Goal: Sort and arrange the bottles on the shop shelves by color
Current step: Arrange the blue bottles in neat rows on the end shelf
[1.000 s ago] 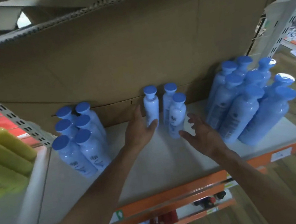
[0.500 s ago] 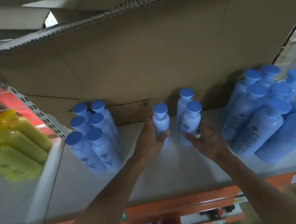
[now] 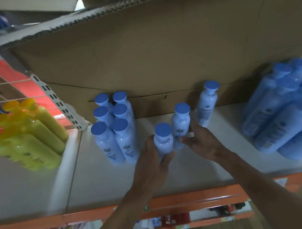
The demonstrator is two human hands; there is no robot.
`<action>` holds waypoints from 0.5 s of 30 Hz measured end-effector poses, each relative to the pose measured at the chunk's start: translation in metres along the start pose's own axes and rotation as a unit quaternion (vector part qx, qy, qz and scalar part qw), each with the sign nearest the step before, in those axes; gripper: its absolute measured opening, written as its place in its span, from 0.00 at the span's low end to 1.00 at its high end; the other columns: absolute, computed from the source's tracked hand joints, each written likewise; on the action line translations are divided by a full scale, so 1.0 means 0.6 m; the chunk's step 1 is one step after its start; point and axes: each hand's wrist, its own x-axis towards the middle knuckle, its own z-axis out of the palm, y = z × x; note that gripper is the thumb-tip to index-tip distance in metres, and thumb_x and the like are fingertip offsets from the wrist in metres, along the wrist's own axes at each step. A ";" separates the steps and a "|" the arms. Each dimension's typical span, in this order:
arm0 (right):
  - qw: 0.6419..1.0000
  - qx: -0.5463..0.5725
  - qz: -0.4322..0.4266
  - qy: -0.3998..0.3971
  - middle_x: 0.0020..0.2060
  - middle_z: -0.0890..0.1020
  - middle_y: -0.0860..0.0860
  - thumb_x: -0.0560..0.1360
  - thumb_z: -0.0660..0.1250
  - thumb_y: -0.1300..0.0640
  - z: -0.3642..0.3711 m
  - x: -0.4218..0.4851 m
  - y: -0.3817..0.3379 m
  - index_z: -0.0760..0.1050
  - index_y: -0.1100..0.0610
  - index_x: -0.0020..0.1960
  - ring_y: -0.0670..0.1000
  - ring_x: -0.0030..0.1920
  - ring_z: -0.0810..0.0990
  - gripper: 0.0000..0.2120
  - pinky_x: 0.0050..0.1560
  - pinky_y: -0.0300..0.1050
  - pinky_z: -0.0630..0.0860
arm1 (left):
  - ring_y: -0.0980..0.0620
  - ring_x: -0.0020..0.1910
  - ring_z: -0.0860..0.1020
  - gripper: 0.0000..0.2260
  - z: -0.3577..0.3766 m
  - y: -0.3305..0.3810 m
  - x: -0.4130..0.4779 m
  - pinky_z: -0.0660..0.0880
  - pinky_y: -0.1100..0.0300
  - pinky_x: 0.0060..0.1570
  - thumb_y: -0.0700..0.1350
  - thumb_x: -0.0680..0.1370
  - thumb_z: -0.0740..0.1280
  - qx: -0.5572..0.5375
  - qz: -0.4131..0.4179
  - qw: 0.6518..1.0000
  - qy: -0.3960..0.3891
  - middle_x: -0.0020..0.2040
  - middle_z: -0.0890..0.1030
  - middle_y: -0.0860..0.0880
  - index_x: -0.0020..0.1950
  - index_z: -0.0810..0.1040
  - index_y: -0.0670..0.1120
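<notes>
Presently, the left hand was wrapped round the body of the front bottle, near the middle of the shelf. The right hand clasped the lower body of the second bottle, just behind the first. A third bottle stood alone against the cardboard. The pale six stood to the left. Judgement: smooth, rigid plastic, probably full and fairly heavy; tall and narrow-based, hence liable to tip or slip. Best grasped round the mid-body, below the shoulder, not by the cap.
</notes>
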 end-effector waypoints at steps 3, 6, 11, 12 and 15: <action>1.000 -0.001 -0.016 -0.005 0.53 0.81 0.45 0.76 0.70 0.48 0.033 0.036 -0.023 0.68 0.49 0.61 0.46 0.53 0.80 0.17 0.53 0.46 0.77 | 0.54 0.57 0.77 0.25 -0.013 -0.004 -0.025 0.76 0.54 0.53 0.52 0.77 0.70 -0.002 -0.025 1.000 0.012 0.61 0.76 0.56 0.70 0.63 0.54; 0.998 -0.017 -0.060 -0.003 0.55 0.79 0.47 0.77 0.68 0.55 0.060 0.071 -0.051 0.66 0.53 0.68 0.51 0.54 0.78 0.22 0.50 0.45 0.72 | 0.52 0.58 0.77 0.27 -0.019 -0.005 -0.041 0.75 0.54 0.54 0.53 0.77 0.69 0.001 -0.041 0.999 0.029 0.63 0.77 0.55 0.73 0.62 0.54; 0.998 -0.006 -0.046 -0.043 0.57 0.79 0.48 0.78 0.67 0.50 0.080 0.120 -0.088 0.66 0.51 0.69 0.49 0.55 0.78 0.22 0.57 0.49 0.75 | 0.48 0.57 0.78 0.26 -0.018 0.003 -0.043 0.75 0.51 0.55 0.57 0.77 0.69 0.003 -0.084 0.995 0.044 0.62 0.78 0.52 0.71 0.63 0.54; 0.998 0.004 -0.050 -0.043 0.57 0.80 0.48 0.76 0.67 0.47 0.081 0.128 -0.087 0.67 0.50 0.67 0.50 0.56 0.79 0.22 0.57 0.54 0.76 | 0.48 0.58 0.78 0.26 -0.017 0.005 -0.042 0.75 0.50 0.55 0.56 0.77 0.69 0.004 -0.086 0.995 0.045 0.62 0.78 0.52 0.71 0.63 0.54; 0.995 0.029 -0.058 -0.069 0.54 0.82 0.48 0.72 0.67 0.42 0.084 0.156 -0.067 0.69 0.48 0.64 0.51 0.55 0.81 0.23 0.56 0.61 0.77 | 0.47 0.57 0.78 0.25 -0.015 0.013 -0.036 0.75 0.51 0.54 0.54 0.77 0.69 0.004 -0.087 0.995 0.054 0.61 0.78 0.52 0.71 0.63 0.53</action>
